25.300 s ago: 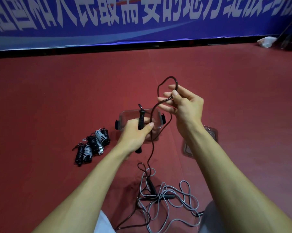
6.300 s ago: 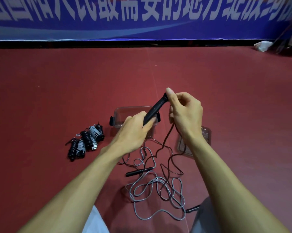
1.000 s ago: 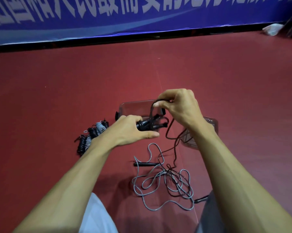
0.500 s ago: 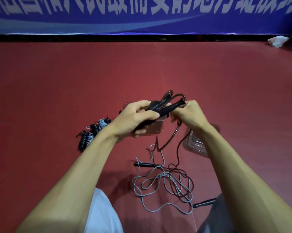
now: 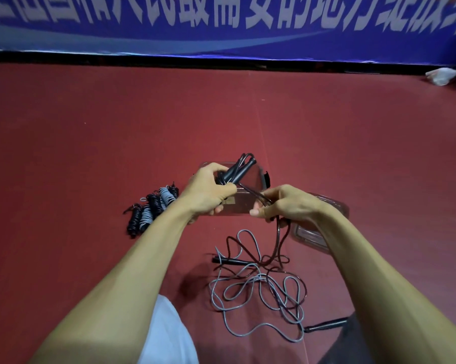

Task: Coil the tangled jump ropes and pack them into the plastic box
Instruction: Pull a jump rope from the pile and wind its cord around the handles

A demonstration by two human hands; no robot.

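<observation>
The black rope (image 5: 277, 239) is light, limp and springy. Your left hand (image 5: 208, 193) grips its bunched handles (image 5: 237, 170) near the box (image 5: 244, 206); your right hand (image 5: 287, 206) pinches the rope just beside. Take hold there, taut, or loops will likely spring loose.

Only readable stuff: big white Chinese characters (image 5: 255, 17) along the blue banner (image 5: 221, 43) at the back. Tops chopped off by the frame edge, a bit blurry too. Middle stretch probably 最需要的地方, going by the lower halves. Left and right ends of the row too cropped and smeared to call.
</observation>
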